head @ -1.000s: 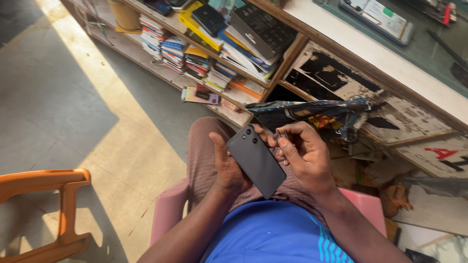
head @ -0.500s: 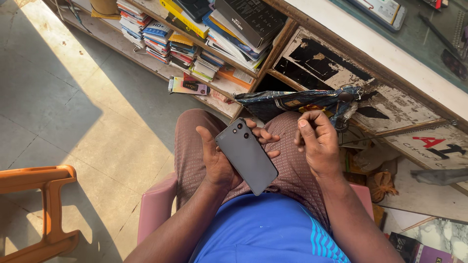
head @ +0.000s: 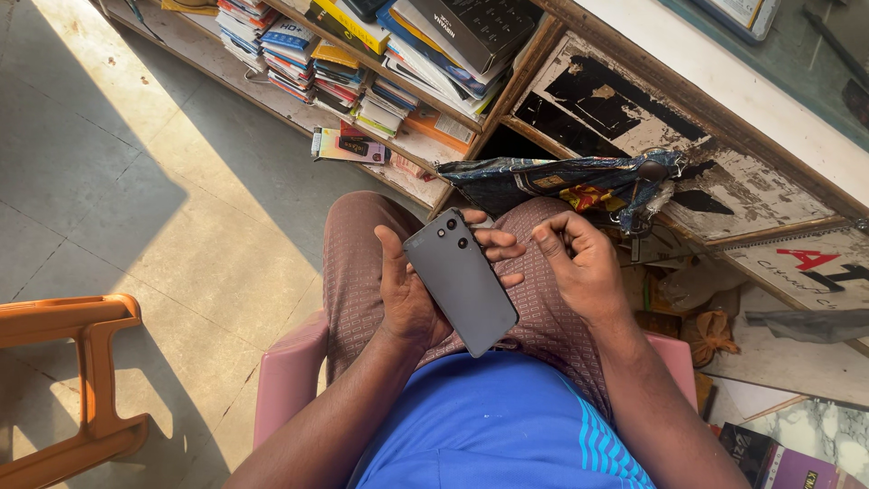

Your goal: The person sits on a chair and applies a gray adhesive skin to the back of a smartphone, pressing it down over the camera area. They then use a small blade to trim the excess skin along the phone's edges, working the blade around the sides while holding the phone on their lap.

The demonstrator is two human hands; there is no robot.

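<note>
Left hand (head: 407, 299) cradles dark phone (head: 460, 279) back-up over lap, grip wrapped round its near edge, long axis diag. w/ lens end away from body; right hand (head: 579, 263) just beside, loosely curled, holding nothing.

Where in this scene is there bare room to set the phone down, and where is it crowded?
The tiled floor lies bare between the orange chair, the low shelf of stacked booklets and the person's legs. Crowded: that shelf, and the corner beyond the right hand. The left hand holds the phone.
</note>
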